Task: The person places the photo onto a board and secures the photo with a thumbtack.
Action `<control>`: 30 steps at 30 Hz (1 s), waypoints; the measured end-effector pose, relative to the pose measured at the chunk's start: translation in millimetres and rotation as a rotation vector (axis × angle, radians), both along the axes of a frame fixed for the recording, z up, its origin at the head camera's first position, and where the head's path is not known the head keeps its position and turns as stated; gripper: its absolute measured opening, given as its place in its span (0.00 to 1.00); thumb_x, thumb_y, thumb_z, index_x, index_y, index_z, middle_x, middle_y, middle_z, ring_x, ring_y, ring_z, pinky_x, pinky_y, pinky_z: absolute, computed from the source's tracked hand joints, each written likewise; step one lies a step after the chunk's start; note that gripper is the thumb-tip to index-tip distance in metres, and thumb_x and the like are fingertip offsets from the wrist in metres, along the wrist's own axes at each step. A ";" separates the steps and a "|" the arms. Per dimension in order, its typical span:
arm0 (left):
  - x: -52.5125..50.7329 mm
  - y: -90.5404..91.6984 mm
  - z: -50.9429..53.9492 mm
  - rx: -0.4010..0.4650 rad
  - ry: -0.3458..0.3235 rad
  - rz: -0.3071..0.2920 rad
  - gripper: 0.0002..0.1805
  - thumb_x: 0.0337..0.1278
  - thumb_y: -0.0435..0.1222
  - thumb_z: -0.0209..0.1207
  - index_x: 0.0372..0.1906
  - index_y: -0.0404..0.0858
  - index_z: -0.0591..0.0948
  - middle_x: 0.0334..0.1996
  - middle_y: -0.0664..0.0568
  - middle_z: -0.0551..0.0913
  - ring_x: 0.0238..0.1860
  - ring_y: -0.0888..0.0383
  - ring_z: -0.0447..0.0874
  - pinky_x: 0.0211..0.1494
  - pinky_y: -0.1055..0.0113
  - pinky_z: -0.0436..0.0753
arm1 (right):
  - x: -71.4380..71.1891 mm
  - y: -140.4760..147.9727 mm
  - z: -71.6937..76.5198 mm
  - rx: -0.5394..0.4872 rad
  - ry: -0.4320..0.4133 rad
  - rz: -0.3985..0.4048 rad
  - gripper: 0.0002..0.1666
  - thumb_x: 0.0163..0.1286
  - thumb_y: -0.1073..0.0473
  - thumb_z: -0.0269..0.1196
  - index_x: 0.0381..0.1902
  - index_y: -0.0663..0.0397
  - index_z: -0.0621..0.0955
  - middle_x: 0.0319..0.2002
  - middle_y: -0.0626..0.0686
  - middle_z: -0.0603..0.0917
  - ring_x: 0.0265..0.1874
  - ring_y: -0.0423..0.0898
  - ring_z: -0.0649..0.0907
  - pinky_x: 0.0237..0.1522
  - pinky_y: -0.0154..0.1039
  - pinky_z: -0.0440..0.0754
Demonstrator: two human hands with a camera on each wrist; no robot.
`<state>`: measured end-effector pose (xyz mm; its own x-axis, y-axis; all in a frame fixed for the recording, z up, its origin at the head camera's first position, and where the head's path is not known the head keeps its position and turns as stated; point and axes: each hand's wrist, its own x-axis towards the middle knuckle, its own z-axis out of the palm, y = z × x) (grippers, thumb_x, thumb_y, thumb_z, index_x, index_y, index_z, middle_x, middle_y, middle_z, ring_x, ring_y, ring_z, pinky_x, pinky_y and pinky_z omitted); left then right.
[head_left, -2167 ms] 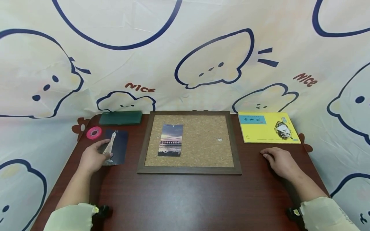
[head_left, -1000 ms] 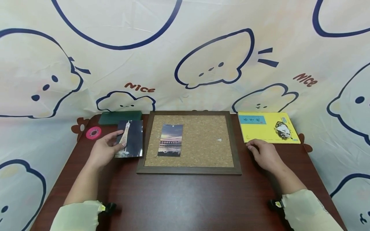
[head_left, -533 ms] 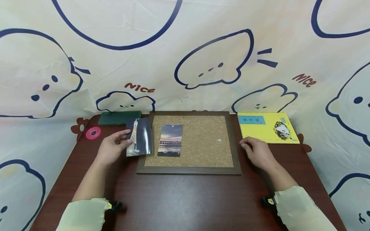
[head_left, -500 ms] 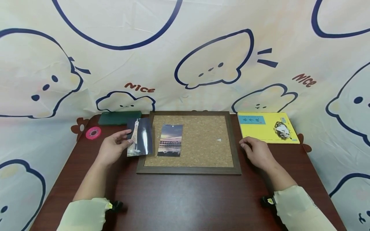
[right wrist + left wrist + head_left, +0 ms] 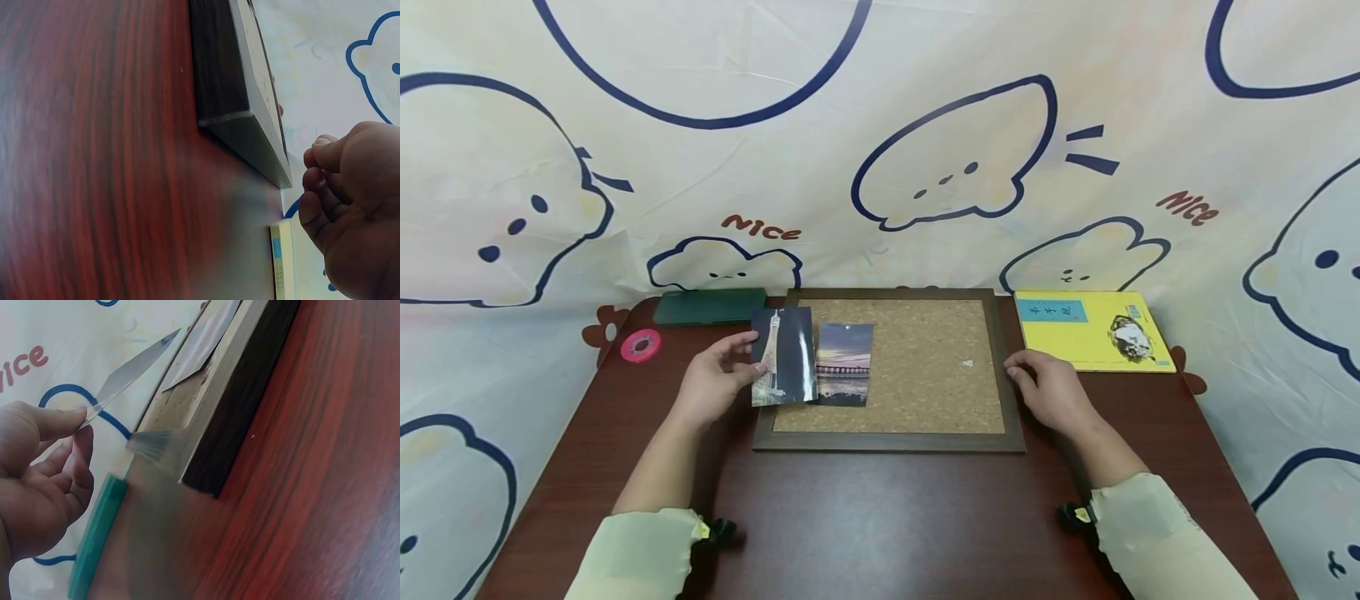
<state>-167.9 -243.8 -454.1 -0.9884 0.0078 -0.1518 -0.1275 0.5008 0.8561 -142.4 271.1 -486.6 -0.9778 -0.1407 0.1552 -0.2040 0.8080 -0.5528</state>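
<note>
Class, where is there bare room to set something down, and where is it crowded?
Free: table before the board, between the sleeves; cork between pier photo and white bit. Crowded: board's left, behind the tower photo in the left hand; table's back right, under the book.

The tower photo (image 5: 790,358) hides the lower left edge of the pier photo (image 5: 846,367) and part of the left side of the corkboard (image 5: 925,383). A pale speck (image 5: 967,362) on it is too small to identify; whether the right hand (image 5: 1048,392) pinches anything cannot be told. The head view cuts off the left sleeve (image 5: 636,550) and right sleeve (image 5: 1157,533).
</note>
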 end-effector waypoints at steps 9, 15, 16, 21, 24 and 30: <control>-1.1 13.4 -5.1 0.009 0.013 -0.040 0.31 0.66 0.39 0.69 0.72 0.44 0.76 0.61 0.40 0.77 0.52 0.45 0.82 0.45 0.67 0.83 | -3.6 -18.3 -1.7 -0.023 -0.010 0.000 0.08 0.79 0.61 0.61 0.48 0.55 0.85 0.44 0.56 0.88 0.44 0.54 0.86 0.45 0.54 0.83; -2.1 27.5 -6.0 -0.004 0.017 -0.069 0.29 0.65 0.37 0.69 0.71 0.43 0.77 0.59 0.41 0.79 0.51 0.46 0.82 0.44 0.63 0.82 | -7.2 -29.5 -2.0 -0.035 -0.022 0.015 0.07 0.78 0.61 0.61 0.47 0.56 0.85 0.44 0.56 0.88 0.46 0.54 0.87 0.48 0.55 0.84; -2.3 29.9 -6.4 -0.005 0.015 -0.073 0.29 0.65 0.37 0.69 0.70 0.44 0.77 0.59 0.41 0.79 0.51 0.46 0.82 0.44 0.62 0.82 | -7.7 -31.7 -2.0 -0.038 -0.028 0.015 0.08 0.79 0.61 0.61 0.47 0.56 0.85 0.44 0.56 0.88 0.46 0.54 0.87 0.48 0.55 0.84; -2.1 42.1 -9.3 0.005 0.013 -0.097 0.30 0.64 0.37 0.70 0.70 0.43 0.77 0.59 0.41 0.80 0.51 0.47 0.85 0.45 0.60 0.84 | -9.1 -42.6 -2.8 -0.050 -0.039 0.022 0.08 0.78 0.60 0.62 0.47 0.54 0.86 0.46 0.55 0.88 0.49 0.53 0.86 0.51 0.54 0.83; -2.0 49.4 -13.3 0.025 0.021 -0.110 0.30 0.63 0.37 0.71 0.70 0.43 0.78 0.58 0.42 0.81 0.50 0.48 0.86 0.44 0.61 0.85 | -9.4 -48.0 -4.0 -0.053 -0.027 0.031 0.07 0.78 0.60 0.62 0.46 0.53 0.86 0.47 0.55 0.88 0.50 0.54 0.86 0.52 0.55 0.83; -3.0 67.2 -18.7 0.055 0.026 -0.134 0.29 0.61 0.36 0.72 0.68 0.45 0.80 0.57 0.44 0.81 0.49 0.50 0.88 0.42 0.61 0.85 | -12.6 -57.4 -6.0 -0.059 -0.009 0.051 0.07 0.78 0.60 0.63 0.47 0.52 0.87 0.47 0.54 0.89 0.52 0.54 0.87 0.53 0.55 0.83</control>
